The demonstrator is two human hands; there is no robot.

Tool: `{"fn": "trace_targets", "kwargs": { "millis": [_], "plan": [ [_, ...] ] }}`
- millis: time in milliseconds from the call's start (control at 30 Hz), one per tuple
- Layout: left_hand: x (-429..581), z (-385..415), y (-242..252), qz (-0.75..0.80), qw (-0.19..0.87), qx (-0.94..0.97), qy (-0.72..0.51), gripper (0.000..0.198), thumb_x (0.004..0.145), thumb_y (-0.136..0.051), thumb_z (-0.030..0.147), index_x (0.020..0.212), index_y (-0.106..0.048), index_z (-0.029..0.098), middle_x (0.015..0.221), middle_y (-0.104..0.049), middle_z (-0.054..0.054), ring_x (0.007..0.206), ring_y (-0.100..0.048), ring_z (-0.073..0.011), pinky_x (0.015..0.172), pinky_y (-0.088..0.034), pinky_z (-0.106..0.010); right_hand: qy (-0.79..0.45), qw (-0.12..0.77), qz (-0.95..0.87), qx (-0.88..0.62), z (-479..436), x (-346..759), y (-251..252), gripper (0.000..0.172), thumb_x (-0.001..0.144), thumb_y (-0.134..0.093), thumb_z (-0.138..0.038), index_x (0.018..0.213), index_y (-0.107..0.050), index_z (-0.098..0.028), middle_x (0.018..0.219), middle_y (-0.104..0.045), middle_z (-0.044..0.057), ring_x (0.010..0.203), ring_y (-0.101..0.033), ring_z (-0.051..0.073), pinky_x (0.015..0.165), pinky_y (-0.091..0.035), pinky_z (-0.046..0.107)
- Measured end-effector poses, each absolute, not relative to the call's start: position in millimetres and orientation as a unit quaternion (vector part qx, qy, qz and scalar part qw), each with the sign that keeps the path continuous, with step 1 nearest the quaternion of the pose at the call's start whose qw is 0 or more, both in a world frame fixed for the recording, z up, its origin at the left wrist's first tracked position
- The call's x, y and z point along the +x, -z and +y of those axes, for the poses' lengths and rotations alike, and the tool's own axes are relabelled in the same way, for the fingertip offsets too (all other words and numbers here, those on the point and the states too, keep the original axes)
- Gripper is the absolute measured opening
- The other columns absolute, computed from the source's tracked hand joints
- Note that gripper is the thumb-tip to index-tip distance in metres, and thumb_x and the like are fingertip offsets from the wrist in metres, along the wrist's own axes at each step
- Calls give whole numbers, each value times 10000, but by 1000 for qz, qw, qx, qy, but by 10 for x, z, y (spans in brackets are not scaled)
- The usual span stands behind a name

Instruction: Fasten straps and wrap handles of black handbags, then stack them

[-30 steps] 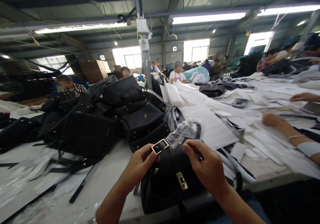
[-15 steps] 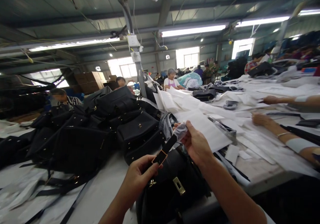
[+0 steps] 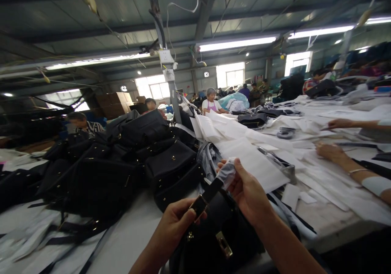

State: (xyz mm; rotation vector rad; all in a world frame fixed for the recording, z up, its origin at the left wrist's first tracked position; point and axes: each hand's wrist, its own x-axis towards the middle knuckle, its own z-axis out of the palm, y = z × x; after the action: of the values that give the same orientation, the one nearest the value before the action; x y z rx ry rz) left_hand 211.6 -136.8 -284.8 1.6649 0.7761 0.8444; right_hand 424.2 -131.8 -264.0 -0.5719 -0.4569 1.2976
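Note:
Between my hands runs a black strap [image 3: 213, 189] with a gold-coloured rectangular buckle [image 3: 200, 206]. My left hand [image 3: 179, 221] is closed on the buckle, thumb on its front face. My right hand [image 3: 244, 184] pinches the strap's upper end, which is wrapped in thin, pale, translucent film [image 3: 228, 172]. Below the strap sits a black handbag [image 3: 207, 251] with a gold turn-lock plate [image 3: 224, 244] on its front. My wrists and the strap hide part of the bag.
A large pile of black handbags [image 3: 100, 180] covers the left of the table. White foam sheets [image 3: 250, 160] spread across the right. A co-worker's hands [image 3: 331, 149] work among sheets at far right. Other people sit farther back. A grey post [image 3: 174, 98] stands behind the pile.
The view has shifted slightly, so the scene sits a little lower and farther right. My hands still hold the strap; the buckle has tilted, and my left fingers cover more of it.

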Motion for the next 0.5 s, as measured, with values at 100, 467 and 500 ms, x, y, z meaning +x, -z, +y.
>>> {"fn": "trace_targets", "kwargs": {
  "millis": [100,467,500],
  "plan": [
    [2187,-1384,2804,351,540,670,-369,379,871,-650,508,861,-723,136,742,-633,-36,687,-492,-137,641,-369,-234,-591,733,-214,-260,-1342,4212,2642,305,906,-670,-390,1027,-733,-117,963,-778,103,819,-740,164,724,-615,216],
    [2216,-1404,2798,401,455,656,-450,297,884,-643,419,746,-621,157,670,-534,23,642,-420,-109,615,-330,-216,-610,649,-350,-291,-1505,4019,2788,366,841,-716,-498,941,-742,-147,954,-759,75,871,-709,188,841,-569,302],
    [2213,-1412,2788,401,451,663,-444,287,888,-640,422,777,-639,158,695,-556,16,663,-443,-115,629,-344,-218,-608,641,-357,-303,-1513,4013,2794,371,833,-722,-504,890,-743,-137,918,-758,76,851,-707,187,844,-563,305]
  ]
}}
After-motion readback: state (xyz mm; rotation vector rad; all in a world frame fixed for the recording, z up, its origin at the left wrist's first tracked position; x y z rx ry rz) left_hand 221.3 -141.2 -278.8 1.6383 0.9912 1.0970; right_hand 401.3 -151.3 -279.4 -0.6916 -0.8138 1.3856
